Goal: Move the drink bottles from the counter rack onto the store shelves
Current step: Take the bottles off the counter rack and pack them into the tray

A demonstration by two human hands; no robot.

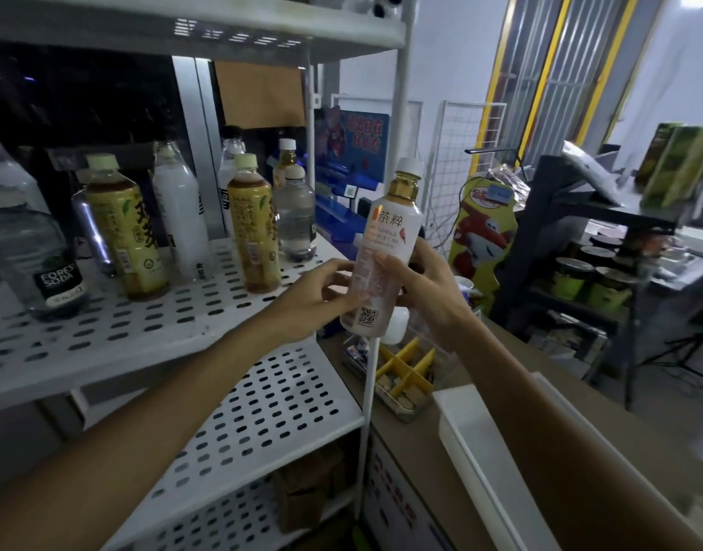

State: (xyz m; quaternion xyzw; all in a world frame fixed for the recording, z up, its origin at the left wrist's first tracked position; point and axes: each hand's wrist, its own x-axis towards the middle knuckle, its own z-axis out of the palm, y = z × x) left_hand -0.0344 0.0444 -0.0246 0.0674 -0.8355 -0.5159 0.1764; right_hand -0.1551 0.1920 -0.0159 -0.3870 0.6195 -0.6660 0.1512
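One tea bottle (389, 232), white-labelled, white-capped and amber at the neck, is held slightly tilted in the air just off the right front corner of the middle shelf (143, 324), above the counter (417, 463); the left hand (322, 300) curls thumb and fingers around its lower body, while the right hand (425, 288) wraps it from the other side, thumb laid across the label; four perforated white shelf tiers are in view; on the middle one stand two yellow-labelled tea bottles (124, 232) with pale green caps, one Forest Soda bottle (44, 268) at the left, one milky white bottle (181, 216) between the yellow pair, and several clear bottles behind, too crowded to count; on the counter lie one white tray (481, 435) and one yellow divider box (405, 371).
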